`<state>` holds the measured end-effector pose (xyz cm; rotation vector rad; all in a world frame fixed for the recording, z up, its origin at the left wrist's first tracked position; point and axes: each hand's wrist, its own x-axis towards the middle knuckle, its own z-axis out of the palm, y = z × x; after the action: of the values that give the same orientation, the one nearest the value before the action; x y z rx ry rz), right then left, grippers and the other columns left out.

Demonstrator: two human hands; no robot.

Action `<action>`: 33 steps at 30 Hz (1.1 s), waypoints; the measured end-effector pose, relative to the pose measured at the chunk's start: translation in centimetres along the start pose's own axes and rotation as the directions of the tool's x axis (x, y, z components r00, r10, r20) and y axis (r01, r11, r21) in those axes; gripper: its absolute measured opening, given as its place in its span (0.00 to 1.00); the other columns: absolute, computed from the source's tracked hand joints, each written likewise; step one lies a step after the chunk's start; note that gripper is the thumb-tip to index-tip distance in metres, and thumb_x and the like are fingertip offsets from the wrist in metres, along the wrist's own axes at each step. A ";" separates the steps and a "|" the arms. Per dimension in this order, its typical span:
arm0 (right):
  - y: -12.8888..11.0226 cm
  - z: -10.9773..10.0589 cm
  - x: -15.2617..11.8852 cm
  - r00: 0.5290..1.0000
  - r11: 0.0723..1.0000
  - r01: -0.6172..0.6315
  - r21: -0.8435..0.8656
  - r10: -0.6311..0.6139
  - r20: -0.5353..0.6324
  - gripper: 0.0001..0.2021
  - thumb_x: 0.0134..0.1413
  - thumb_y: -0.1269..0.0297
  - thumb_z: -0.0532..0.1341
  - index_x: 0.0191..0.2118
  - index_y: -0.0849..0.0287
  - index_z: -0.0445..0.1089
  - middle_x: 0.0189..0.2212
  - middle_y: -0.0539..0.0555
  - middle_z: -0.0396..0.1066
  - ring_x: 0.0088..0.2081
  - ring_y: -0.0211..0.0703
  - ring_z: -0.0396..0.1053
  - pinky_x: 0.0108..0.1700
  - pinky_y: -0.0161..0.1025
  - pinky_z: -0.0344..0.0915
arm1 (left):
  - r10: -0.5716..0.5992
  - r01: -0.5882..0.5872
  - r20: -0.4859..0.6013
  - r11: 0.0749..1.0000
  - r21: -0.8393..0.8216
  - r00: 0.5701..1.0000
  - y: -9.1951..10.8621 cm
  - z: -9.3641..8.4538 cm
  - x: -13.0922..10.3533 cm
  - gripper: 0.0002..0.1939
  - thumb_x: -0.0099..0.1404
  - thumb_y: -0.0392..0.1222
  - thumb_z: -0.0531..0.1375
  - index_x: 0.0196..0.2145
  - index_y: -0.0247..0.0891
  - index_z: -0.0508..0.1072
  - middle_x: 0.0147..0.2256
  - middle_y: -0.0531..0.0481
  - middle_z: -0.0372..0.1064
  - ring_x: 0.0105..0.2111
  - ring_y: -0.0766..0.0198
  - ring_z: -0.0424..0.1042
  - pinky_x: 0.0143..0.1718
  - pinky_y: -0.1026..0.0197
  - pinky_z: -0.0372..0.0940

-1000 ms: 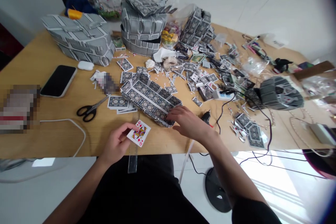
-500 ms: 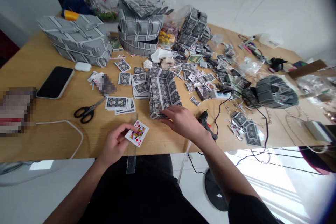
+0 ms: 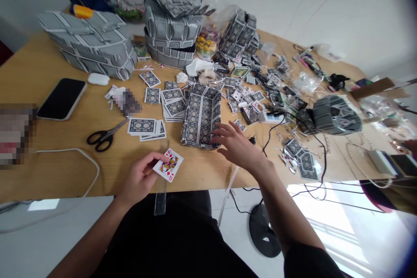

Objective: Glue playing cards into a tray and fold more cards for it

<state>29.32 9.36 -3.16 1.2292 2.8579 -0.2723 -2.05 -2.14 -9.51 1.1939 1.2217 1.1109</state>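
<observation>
My left hand [image 3: 140,178] pinches a face-up queen of diamonds card [image 3: 168,165] near the table's front edge. Under it, a clear ruler [image 3: 160,197] sticks out over the edge. My right hand [image 3: 233,142] is open, fingers spread, at the right front corner of an open box [image 3: 199,117] made of patterned playing cards. Whether its fingertips touch the box wall is hard to tell. Face-down cards [image 3: 142,126] lie left of the box, and another card pile [image 3: 173,106] lies against its left side.
Black scissors [image 3: 101,139] and a phone [image 3: 62,99] lie to the left. Grey woven card pieces [image 3: 94,45] stand at the back. Loose cards and scraps [image 3: 257,95] cover the right, where a black cable [image 3: 322,139] runs. A card container [image 3: 338,114] sits farther right.
My right hand has moved right and its fingers have spread. The box has turned to sit straighter. My left hand still holds the card, and the view has shifted slightly.
</observation>
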 end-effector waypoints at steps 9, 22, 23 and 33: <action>-3.7 -0.9 2.7 0.982 0.982 0.181 -0.054 -0.183 -0.044 0.08 0.67 0.71 0.65 0.34 0.57 0.76 0.35 0.53 0.80 0.46 0.51 0.76 0.64 0.54 0.62 | 0.005 -0.004 0.043 1.000 -0.028 0.999 -0.4 -0.2 -0.3 0.13 0.59 0.31 0.61 0.41 0.38 0.80 0.39 0.49 0.81 0.38 0.60 0.82 0.40 0.65 0.75; -2.0 -0.7 4.4 0.991 0.990 0.117 0.074 -0.111 -0.073 0.25 0.51 0.62 0.80 0.54 0.54 0.76 0.52 0.58 0.77 0.56 0.61 0.71 0.58 0.55 0.65 | 0.083 -0.088 0.170 0.996 0.025 0.982 -0.6 -0.8 -0.6 0.14 0.58 0.29 0.58 0.39 0.38 0.79 0.36 0.50 0.77 0.33 0.62 0.77 0.34 0.66 0.69; -1.0 -0.8 4.1 0.996 0.997 0.063 0.041 -0.060 -0.067 0.26 0.48 0.66 0.80 0.54 0.55 0.77 0.52 0.58 0.77 0.56 0.62 0.71 0.58 0.56 0.65 | 0.083 -0.089 0.172 0.996 0.028 0.982 -0.6 -0.8 -0.6 0.14 0.58 0.29 0.58 0.39 0.38 0.79 0.36 0.50 0.77 0.33 0.62 0.76 0.34 0.66 0.68; 2.0 0.0 3.3 0.996 0.983 -0.034 0.179 0.048 -0.071 0.08 0.65 0.66 0.68 0.48 0.54 0.79 0.43 0.56 0.80 0.45 0.52 0.77 0.48 0.46 0.71 | 0.078 -0.082 0.170 0.996 0.018 0.982 -0.5 -0.8 -0.6 0.13 0.58 0.29 0.59 0.39 0.38 0.79 0.35 0.50 0.77 0.33 0.63 0.77 0.34 0.67 0.69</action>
<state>28.49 13.11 -3.72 1.3531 2.9217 -0.5005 -2.90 -2.69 -9.91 1.3384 1.0687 1.0326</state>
